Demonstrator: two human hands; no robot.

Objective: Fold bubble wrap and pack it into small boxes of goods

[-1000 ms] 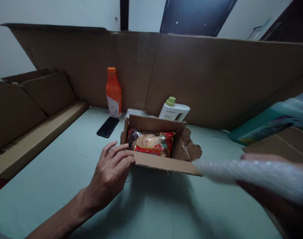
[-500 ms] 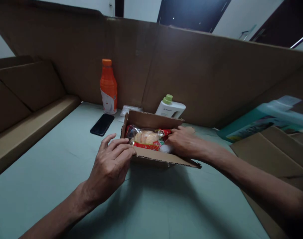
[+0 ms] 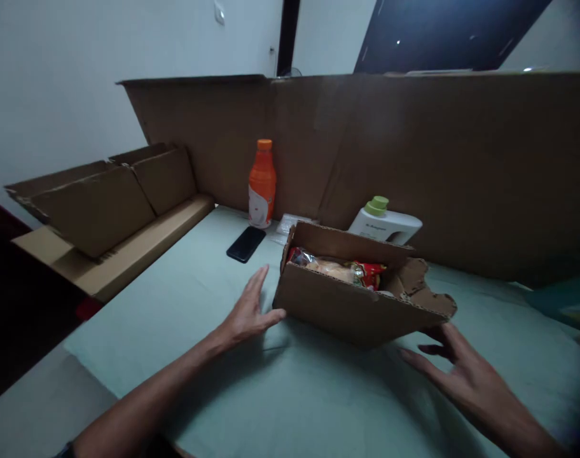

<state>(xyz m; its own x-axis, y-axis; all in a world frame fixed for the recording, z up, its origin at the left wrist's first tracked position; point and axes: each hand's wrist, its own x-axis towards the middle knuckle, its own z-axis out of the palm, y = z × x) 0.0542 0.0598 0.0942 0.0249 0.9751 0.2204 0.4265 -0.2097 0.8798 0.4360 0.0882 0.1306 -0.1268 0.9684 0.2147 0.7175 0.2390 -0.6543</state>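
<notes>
An open cardboard box [image 3: 338, 308] rests on the pale green table surface. Inside lie a clear, red-edged packet of bread-like food [image 3: 331, 270] and a shiny red packet [image 3: 369, 275]. My left hand [image 3: 249, 312] is at the box's left end, fingers stretched and thumb apart, the thumb tip close to its lower corner. Near the right end, below a raised, torn-edged flap [image 3: 416, 280], is my right hand [image 3: 466, 375] with thumb and fingers spread. Some of its fingertips are hidden by the flap, so I cannot tell whether they touch the box.
Behind the box stands a white bottle with a green cap [image 3: 385, 222]. An orange bottle [image 3: 262, 184], a black phone [image 3: 246, 244] and a clear plastic packet [image 3: 290, 226] are to its left. Cardboard walls [image 3: 214, 133] border the back; a teal container [image 3: 564, 302] sits far right.
My right hand has come out of the box to its near right side, fingers spread. My left hand has left the near rim for the left end. The view has swung left.
</notes>
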